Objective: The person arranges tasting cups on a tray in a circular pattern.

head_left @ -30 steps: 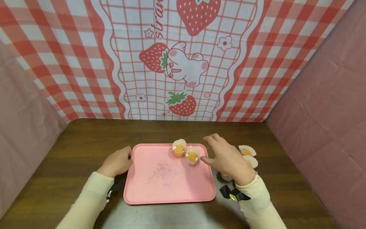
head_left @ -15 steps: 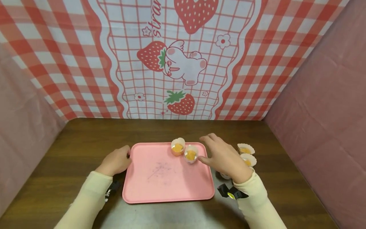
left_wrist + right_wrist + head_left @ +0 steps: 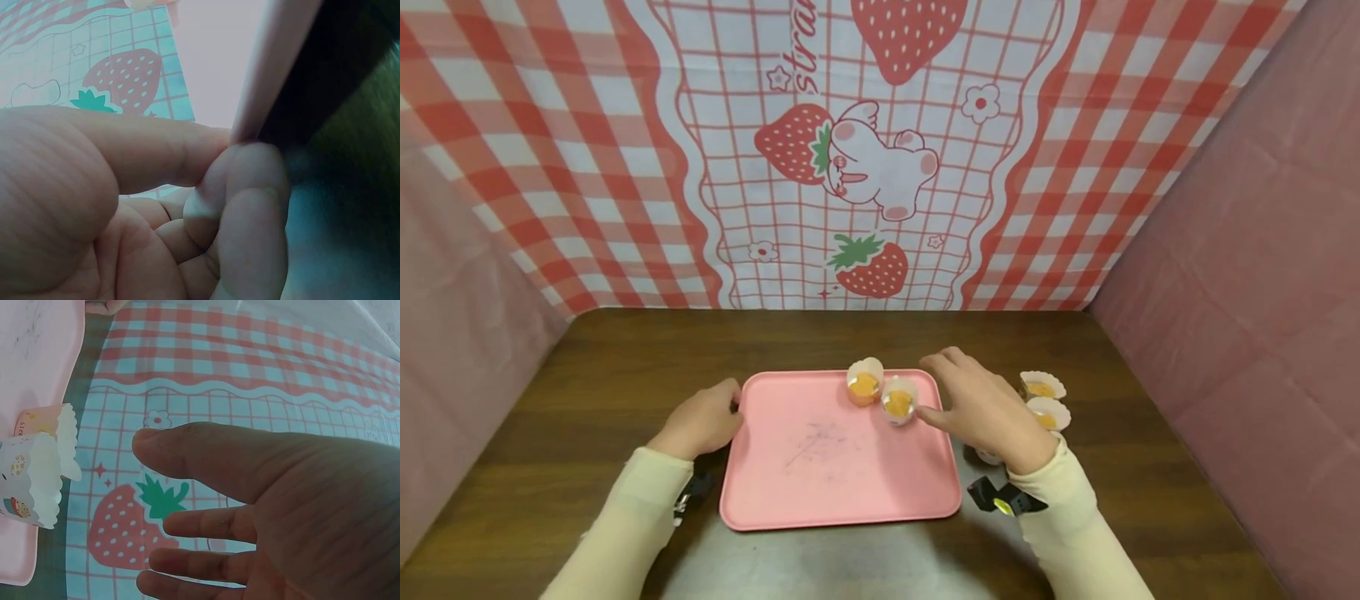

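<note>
A pink rectangular tray (image 3: 841, 467) rests on the table. Its left edge is pinched between the thumb and fingers of my left hand (image 3: 700, 418); the left wrist view shows the tray's rim (image 3: 275, 69) right at the thumb tip. Two cupcakes in scalloped paper cups, one at the back (image 3: 865, 385) and one nearer the right edge (image 3: 898, 402), stand side by side on the tray's far right part. Over the tray's right edge hovers my right hand (image 3: 988, 408), thumb and fingers spread, holding nothing. Its thumb tip is close beside the nearer cupcake (image 3: 28, 481).
To the right of the tray, partly behind my right hand, stand more cupcakes, including a far one (image 3: 1042, 387) and a nearer one (image 3: 1049, 413). A strawberry-print checked cloth (image 3: 880, 167) hangs behind the dark wooden table (image 3: 647, 350). Pink cloth (image 3: 1240, 275) walls both sides.
</note>
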Demonstrator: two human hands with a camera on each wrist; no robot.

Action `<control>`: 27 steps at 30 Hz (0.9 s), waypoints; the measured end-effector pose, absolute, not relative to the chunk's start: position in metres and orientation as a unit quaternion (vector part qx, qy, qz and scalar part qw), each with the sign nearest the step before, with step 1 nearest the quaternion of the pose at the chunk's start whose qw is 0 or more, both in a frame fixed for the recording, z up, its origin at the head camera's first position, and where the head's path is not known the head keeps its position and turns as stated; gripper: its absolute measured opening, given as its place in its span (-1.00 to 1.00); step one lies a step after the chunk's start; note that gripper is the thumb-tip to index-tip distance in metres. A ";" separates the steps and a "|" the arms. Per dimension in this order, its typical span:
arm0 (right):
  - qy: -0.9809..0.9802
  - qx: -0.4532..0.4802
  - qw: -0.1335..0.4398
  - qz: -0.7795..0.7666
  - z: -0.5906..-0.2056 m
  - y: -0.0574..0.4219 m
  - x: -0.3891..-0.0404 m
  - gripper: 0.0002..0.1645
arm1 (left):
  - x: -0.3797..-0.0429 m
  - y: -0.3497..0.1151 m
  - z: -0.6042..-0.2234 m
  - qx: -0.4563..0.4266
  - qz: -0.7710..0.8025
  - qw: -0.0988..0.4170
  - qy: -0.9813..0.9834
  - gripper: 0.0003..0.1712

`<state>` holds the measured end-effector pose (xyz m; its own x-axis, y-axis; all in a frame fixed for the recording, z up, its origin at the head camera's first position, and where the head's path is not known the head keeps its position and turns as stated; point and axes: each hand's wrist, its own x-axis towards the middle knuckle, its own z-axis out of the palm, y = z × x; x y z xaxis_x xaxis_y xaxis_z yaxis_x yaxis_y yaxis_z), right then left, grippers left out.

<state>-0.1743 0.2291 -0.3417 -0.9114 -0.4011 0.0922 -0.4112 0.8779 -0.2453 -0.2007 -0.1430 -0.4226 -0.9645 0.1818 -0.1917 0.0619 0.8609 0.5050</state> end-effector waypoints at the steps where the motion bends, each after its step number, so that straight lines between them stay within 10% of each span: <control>1: -0.969 0.210 0.018 0.130 -0.342 0.229 -0.174 -0.27 | -0.201 -0.143 -0.423 0.065 0.257 0.118 0.957 -0.75; 19: -0.972 0.189 0.022 0.138 -0.337 0.248 -0.177 -0.22 | -0.202 -0.143 -0.424 0.060 0.263 0.126 0.955 -0.74; 27: -0.990 0.083 -0.079 0.079 -0.333 0.259 -0.174 -0.08 | -0.201 -0.142 -0.424 0.060 0.259 0.128 0.955 -0.73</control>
<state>-0.1739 0.2586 -0.3327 -0.9736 -0.1771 -0.1437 -0.1521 0.9737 -0.1697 -0.2006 -0.1417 -0.4243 -0.9600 0.1816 -0.2133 0.0488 0.8582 0.5109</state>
